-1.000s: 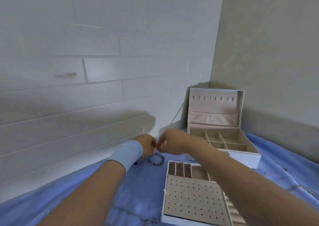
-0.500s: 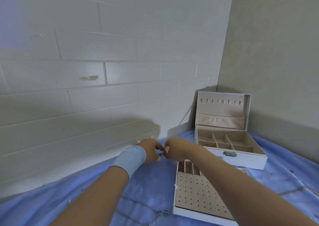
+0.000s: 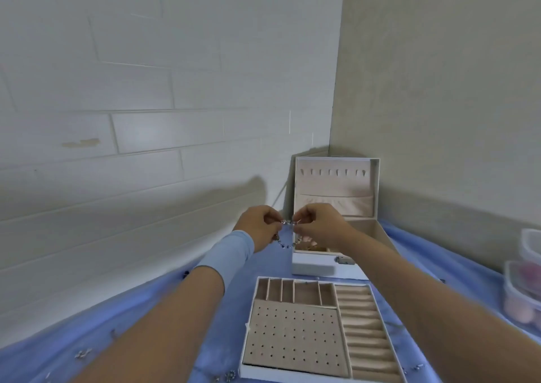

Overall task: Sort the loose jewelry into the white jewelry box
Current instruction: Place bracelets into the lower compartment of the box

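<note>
Pinching a beaded bracelet (image 3: 288, 236) by its ends, both hands, left (image 3: 259, 227) and right (image 3: 317, 226), hold it raised just left of the open jewelry box (image 3: 336, 204). Fumbling the clasp could drop it onto the blue cloth (image 3: 272, 265), beside the box rather than inside.

You've got a blue cloth (image 3: 140, 318) carrying the open white jewelry box (image 3: 313, 267), its lift-out tray (image 3: 295, 336) in front, scattered small jewelry (image 3: 83, 353) (near edge), plastic containers (image 3: 524, 292) right.
</note>
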`<state>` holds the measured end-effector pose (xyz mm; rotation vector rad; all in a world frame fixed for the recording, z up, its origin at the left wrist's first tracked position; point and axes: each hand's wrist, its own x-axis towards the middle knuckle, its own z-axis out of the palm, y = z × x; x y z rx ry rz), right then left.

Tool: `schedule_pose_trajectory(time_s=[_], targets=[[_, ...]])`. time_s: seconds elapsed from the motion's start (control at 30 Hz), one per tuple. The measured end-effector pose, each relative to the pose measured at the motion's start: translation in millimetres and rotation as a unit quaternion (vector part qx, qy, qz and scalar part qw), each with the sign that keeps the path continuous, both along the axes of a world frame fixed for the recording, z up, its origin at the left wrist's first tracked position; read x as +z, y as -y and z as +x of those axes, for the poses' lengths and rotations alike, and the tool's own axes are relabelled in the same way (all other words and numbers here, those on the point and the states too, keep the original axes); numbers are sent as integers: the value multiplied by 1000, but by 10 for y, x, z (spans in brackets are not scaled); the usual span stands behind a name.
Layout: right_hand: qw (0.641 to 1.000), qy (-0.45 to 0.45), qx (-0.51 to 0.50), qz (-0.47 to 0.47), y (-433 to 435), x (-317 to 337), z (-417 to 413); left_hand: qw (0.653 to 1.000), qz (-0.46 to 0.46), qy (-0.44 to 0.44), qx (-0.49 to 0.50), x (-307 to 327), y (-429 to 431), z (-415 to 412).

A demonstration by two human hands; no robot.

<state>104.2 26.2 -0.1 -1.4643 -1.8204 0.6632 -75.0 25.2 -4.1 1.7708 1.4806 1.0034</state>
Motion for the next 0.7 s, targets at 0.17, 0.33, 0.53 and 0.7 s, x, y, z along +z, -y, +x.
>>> schedule_pose_trajectory(time_s=[0.17,0.33,0.53,0.7], targets=[[998,22,-53,18,-53,47,621,999,-13,-3,-46,41,-107,603],[991,85,-98,25,-104,5,1130,996,-36,-30,-78,-19,-184,1172],[956,264,-126,-24,-103,-84,1482,983,-42,-143,-106,-150,-271,1648],[911,400,-98,-23,-103,-213,1554,965,-61,-217,-134,-260,-286,1736]])
